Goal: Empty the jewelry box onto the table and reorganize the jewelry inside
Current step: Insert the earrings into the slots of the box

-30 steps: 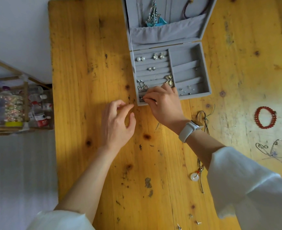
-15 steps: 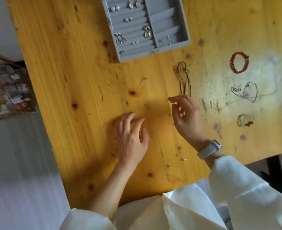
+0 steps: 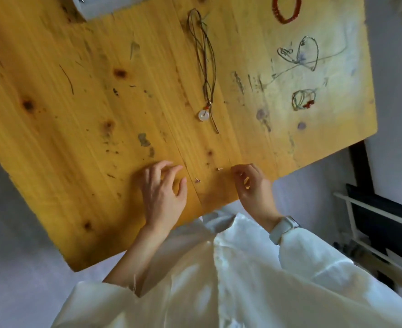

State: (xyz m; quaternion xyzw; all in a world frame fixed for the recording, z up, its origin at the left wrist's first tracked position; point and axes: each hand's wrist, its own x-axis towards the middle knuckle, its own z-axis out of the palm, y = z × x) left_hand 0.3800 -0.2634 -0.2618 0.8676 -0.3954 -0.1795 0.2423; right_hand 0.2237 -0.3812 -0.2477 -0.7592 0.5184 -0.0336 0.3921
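Worktop: a yellow wooden worktop (image 3: 81, 119), scratched and knotted, filled most of the view from above.
Jewelry box: only a grey corner of the jewelry box (image 3: 93, 4) showed at the top edge, left of centre, well apart from both hands.
Left hand: the left hand (image 3: 163, 194) rested near the worktop's near edge, its fingers (image 3: 169, 168) loosely curved and touching the wood; it held nothing.
Right hand: the right hand (image 3: 254, 185) hovered at the near edge with its fingers (image 3: 239, 171) curled together; whether they pinched something small could not be told. A pale watch (image 3: 282, 229) sat on its wrist.
Small studs: three tiny metal studs (image 3: 219, 169) lay on the wood between the two hands, none touched.
Cord necklace: a dark cord necklace (image 3: 206, 67) with a white ring pendant (image 3: 203, 115) lay stretched along the middle.
Red bead bracelet: a red bead bracelet (image 3: 287, 10) lay at the top right, partly cut off.
Silver chain: a thin silver chain (image 3: 308, 53) lay looped on the right.
Thread bracelet: a thread bracelet (image 3: 304, 99) with red beads lay just below the chain.
Clothing: white sleeves (image 3: 325, 268) covered the forearms.
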